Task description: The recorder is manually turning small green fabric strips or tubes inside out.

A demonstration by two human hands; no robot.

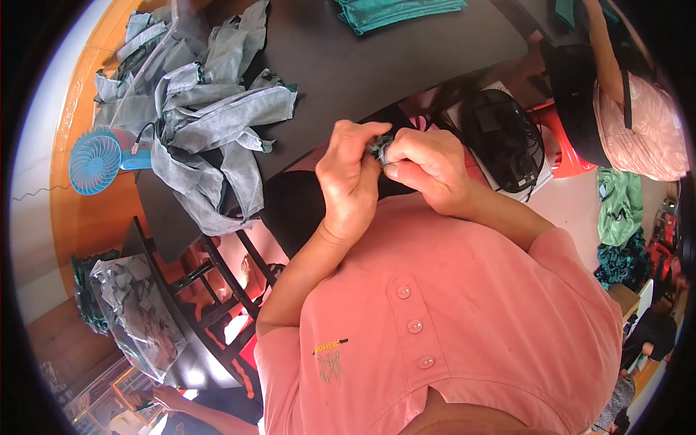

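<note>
In front of my pink shirt, both my hands are raised close together near the edge of the dark table [391, 69]. Between them is a small bunched piece of grey-green fabric [379, 148], mostly covered by my fingers. My left hand [349, 170] is closed on its left side, the thumb and fingers pinching it. On the other side my right hand [429, 163] grips it with curled fingers. To the left, a loose pile of grey fabric strips with green edges [225, 105] spreads over the table and hangs off its edge.
A small blue fan [96, 161] stands left of the strips. Folded teal fabric [402, 11] lies at the far edge. On the right are a black backpack-like object [502, 138], a red stool [569, 148] and a seated person [645, 123]. A clear bag of fabric [138, 308] sits lower left.
</note>
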